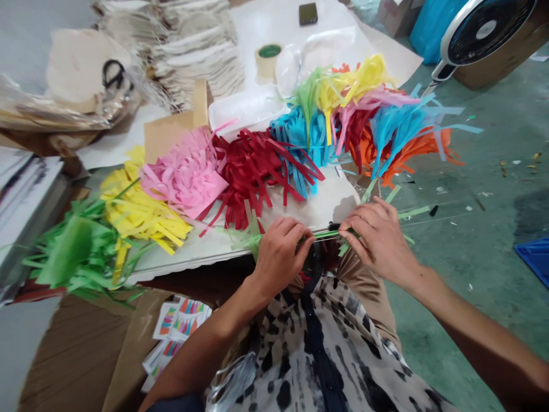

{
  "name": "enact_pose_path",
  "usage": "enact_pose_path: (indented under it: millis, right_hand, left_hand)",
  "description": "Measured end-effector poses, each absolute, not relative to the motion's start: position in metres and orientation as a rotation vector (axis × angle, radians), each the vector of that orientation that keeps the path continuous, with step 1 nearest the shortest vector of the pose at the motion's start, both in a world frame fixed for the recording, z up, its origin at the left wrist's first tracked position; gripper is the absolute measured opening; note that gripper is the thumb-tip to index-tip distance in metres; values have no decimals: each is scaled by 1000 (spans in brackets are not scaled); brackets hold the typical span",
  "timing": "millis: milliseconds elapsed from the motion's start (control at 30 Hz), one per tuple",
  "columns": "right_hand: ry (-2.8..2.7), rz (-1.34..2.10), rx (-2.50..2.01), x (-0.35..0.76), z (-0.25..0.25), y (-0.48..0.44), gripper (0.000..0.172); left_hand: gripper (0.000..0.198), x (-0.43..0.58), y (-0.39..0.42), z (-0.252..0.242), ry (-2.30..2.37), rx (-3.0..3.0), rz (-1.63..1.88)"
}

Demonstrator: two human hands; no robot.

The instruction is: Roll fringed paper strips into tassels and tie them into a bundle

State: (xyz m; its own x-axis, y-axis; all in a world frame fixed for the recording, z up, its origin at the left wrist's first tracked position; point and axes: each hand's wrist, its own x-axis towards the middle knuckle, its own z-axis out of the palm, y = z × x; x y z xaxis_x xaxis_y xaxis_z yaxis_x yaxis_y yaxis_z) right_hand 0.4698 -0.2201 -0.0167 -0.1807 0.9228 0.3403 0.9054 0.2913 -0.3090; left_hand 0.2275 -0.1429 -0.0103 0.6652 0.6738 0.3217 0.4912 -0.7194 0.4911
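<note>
My left hand (pixel 281 252) and my right hand (pixel 377 237) are both closed on a thin bundle of light green paper strips (pixel 323 233), stretched between them at the front edge of the white board (pixel 330 200). The fingers of each hand pinch the bundle, and loose green ends stick out to both sides. Behind the hands lie piles of fringed paper: green (pixel 77 254), yellow (pixel 141 212), pink (pixel 184 174), red (pixel 251 169), blue (pixel 300 134) and orange (pixel 407 149).
A roll of tape (pixel 268 57), a stack of cream tasselled cloth (pixel 193 46) and scissors in a plastic bag (pixel 114 74) sit at the back. A fan (pixel 480 28) stands on the green floor at right. Printed cards (pixel 175 332) lie in a cardboard box below.
</note>
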Motion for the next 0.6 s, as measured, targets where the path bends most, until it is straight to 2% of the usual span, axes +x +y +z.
enact_pose_path:
  millis: [300, 600]
  right_hand:
    - [-2081, 16, -1832, 454, -2, -216, 14]
    - [-2019, -60, -1865, 453, -10, -222, 14]
  left_hand:
    - [13, 229, -140, -1, 1152, 2480, 549]
    - [14, 214, -140, 1, 1301, 2533, 569]
